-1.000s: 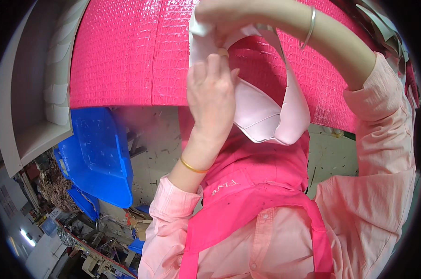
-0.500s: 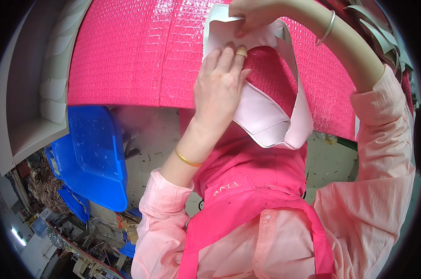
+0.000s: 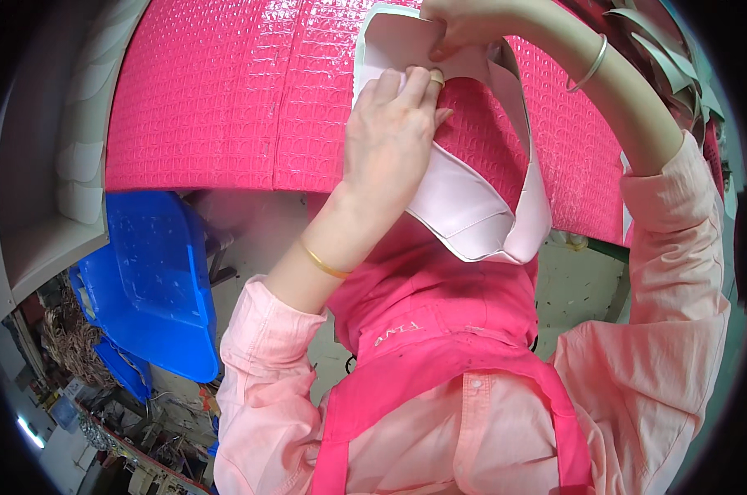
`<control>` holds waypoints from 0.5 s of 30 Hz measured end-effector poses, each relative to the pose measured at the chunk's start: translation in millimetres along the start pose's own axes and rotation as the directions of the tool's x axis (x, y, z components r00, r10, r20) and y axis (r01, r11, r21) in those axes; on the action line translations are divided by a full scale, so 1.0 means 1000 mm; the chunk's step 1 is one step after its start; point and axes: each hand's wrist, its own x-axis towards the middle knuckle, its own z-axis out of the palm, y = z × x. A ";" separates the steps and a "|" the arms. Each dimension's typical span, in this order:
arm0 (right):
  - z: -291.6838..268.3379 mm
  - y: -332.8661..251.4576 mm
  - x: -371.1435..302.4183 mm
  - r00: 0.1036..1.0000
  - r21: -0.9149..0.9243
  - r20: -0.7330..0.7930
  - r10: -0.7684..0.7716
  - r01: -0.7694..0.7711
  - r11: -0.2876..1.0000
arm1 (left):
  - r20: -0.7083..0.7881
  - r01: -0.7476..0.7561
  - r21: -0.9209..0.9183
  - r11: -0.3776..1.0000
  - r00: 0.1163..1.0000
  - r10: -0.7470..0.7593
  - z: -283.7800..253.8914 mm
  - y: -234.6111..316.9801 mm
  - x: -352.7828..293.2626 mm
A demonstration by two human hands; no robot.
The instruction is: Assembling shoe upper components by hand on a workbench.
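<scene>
A white leather piece point(image 3: 464, 194), stitched into an open loop with a wide flap at its far end, lies on the pink table and hangs over its near edge. My left hand point(image 3: 392, 136) is closed on the flap's left side, fingers curled against its inner face; one finger wears a tan band. At the flap's far right edge my right hand point(image 3: 472, 25) grips the leather, with the thumb pressed on the inner face and the other fingers partly hidden and cut off by the picture's top edge. Pink table surface shows through the loop.
A glossy pink quilted cover point(image 3: 200, 107) spreads over the table. Left of it stands a grey-white bin point(image 3: 39, 239) with pale pieces inside. Below the table edge is a blue plastic tub point(image 3: 155, 289). More white cut pieces point(image 3: 658, 54) are stacked at the far right.
Both hands keep hold of the leather. My left hand's fingers have shifted slightly farther up the flap, and my right hand has moved a little right. The view has shifted slightly.
</scene>
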 end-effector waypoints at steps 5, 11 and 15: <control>-0.018 -0.022 0.026 0.835 -0.012 0.298 0.462 -0.481 0.877 | -0.150 -0.097 -0.131 0.987 0.986 0.077 0.009 -0.016 -0.002; -0.013 -0.008 0.016 0.877 -0.138 0.178 0.447 -0.427 0.893 | -0.056 -0.189 0.177 0.966 0.978 0.202 0.008 -0.001 0.010; -0.017 -0.010 0.022 0.794 -0.063 0.347 0.500 -0.512 0.857 | -0.141 -0.165 -0.122 0.979 0.979 0.148 0.017 -0.015 0.010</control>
